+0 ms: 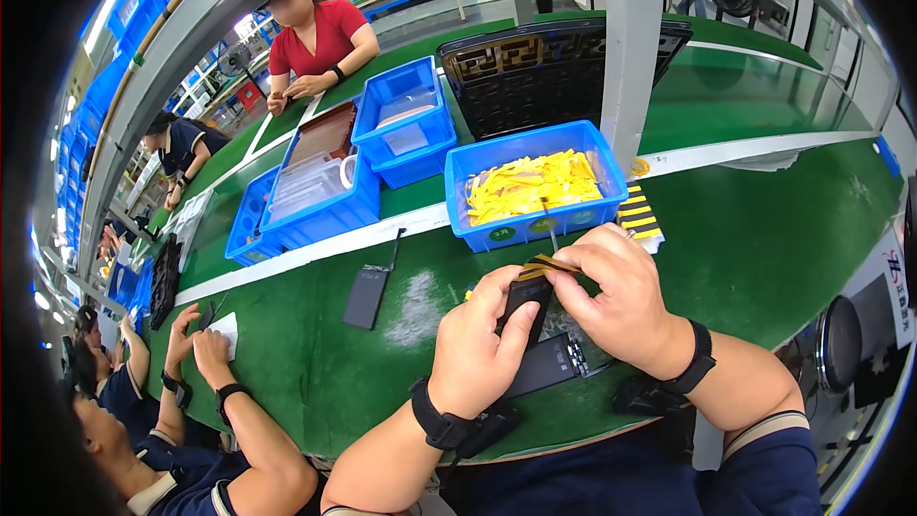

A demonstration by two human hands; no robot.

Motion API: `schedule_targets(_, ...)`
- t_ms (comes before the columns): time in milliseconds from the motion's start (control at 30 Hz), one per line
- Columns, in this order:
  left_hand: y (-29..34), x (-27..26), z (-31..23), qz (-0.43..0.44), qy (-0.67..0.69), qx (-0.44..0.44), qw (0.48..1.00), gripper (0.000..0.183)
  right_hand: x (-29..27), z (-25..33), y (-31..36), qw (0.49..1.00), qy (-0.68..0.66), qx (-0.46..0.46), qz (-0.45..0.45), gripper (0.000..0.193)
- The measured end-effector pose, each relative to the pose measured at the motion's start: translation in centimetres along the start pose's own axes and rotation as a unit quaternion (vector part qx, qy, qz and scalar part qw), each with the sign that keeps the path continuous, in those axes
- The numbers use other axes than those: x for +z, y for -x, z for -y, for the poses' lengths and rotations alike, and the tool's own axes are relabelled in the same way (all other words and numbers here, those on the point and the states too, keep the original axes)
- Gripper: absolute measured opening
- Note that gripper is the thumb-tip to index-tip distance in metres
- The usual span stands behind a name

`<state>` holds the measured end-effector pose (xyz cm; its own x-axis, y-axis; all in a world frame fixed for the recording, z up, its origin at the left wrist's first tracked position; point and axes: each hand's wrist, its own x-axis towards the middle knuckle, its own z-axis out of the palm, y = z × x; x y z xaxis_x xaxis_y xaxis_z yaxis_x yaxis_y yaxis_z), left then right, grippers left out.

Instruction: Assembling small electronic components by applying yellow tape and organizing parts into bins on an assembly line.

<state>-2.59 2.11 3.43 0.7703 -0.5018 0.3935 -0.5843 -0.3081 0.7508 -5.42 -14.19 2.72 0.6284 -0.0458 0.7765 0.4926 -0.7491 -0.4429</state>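
Observation:
My left hand (473,354) is closed around a flat black battery pack (531,294), tilted up over the table with its top end away from me. At that end a black-and-yellow strip (546,265) sticks out, pinched between the fingers of my right hand (621,291). Right below my hands lies another black battery pack (541,369) with a connector on its right end. Farther left on the green table rests a third battery pack (364,300), its thin lead pointing away. A sheet of black-and-yellow striped tape (640,216) lies beyond my right hand.
Ahead stands a blue bin (573,218) of yellow pieces (535,183). Left of it are a large blue bin (330,220) and stacked blue bins (413,170). A grey post (630,57) rises before a black lattice tray (535,81). Co-workers sit left and across; one's hands (205,344) are nearby.

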Motion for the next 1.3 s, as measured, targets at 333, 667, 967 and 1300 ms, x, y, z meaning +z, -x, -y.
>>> schedule_targets(333,-2.8,-4.3,4.7,-0.121,-0.142,-0.025,0.982,0.025,-0.4,-0.2,0.0,0.997,-0.038,-0.016,0.069,0.013)
schedule_targets(667,-3.1,-6.4,5.9,-0.089,-0.137,-0.011,0.986,0.028,0.2,-0.9,0.0,0.969,-0.12,0.142,0.163,0.015)
schedule_targets(967,-1.9,-2.1,2.6,0.086,0.104,-0.018,0.991,0.027,0.3,-0.9,0.1,0.973,-0.133,0.12,0.143,0.013)
schedule_targets(1300,-2.4,-2.1,6.1,0.056,-0.308,-0.007,0.95,0.031,-0.2,-0.9,-0.3,0.973,-0.151,0.176,0.021,0.013)
